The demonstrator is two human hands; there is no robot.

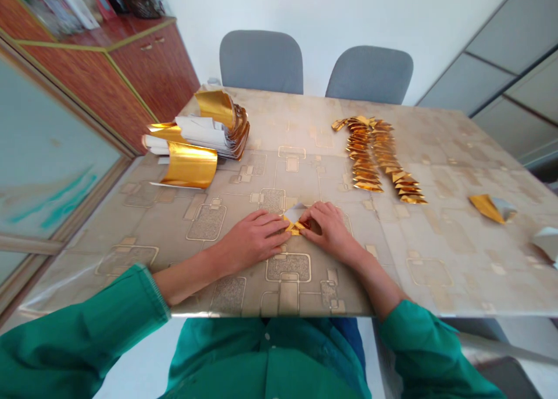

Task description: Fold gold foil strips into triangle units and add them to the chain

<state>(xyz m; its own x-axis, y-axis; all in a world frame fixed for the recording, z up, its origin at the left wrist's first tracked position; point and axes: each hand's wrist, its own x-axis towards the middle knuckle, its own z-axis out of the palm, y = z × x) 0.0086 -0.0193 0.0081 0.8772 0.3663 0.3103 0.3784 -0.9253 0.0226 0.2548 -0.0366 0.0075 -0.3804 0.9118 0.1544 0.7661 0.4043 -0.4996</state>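
Left hand (259,233), right hand (328,227) | holding gold paper (295,222) | table edge (314,315) near (tablecloth (320,262) between)

On the surface (305,178), a small paper piece (296,214) lies between the left hand (257,235) and the right hand (329,227). Farther back, at the left, there is a stack of sheets (204,135). Behind and to the right of the paper piece, two rows of folded pieces (360,149) lie side by side. A loose piece (487,207) lies more to the right. Two chairs (261,62) stand behind the surface.
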